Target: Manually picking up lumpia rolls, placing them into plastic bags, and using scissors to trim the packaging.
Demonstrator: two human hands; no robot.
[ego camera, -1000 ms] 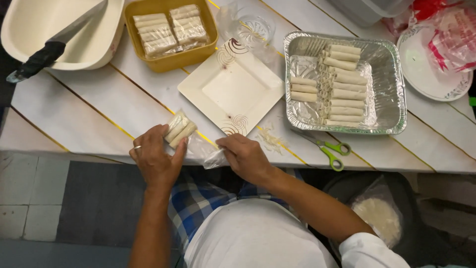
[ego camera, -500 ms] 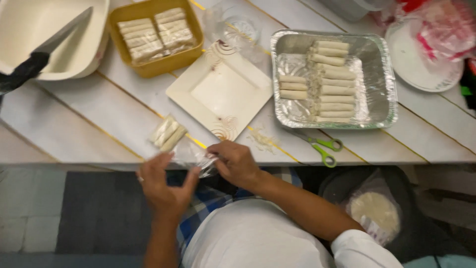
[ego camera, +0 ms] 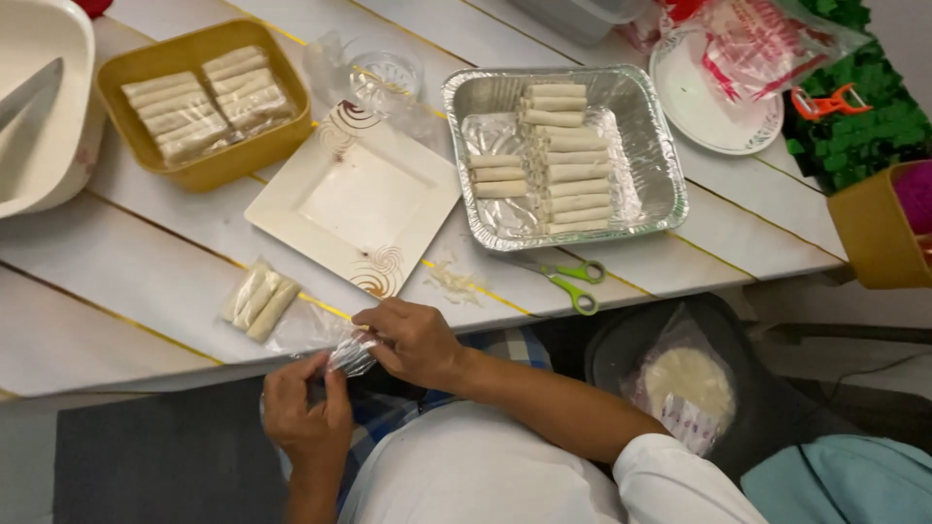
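Both hands, left hand (ego camera: 306, 408) and right hand (ego camera: 413, 340), pinch the twisted end of a clear plastic bag (ego camera: 345, 354) at the table edge. The bag's pale rolls (ego camera: 259, 301) lie on the white table (ego camera: 126, 281), just left of a square white plate (ego camera: 354, 199).

Lighting is warm, even and moderately bright. The foil tray (ego camera: 566, 155) shows glare on its rim and base. Shadows on the bench (ego camera: 146, 281) are soft. Focus is slightly soft throughout; below the bench edge the view is dim.

Square plate (ego camera: 354, 199) sits between roll tub (ego camera: 206, 102) and foil tray (ego camera: 568, 155)
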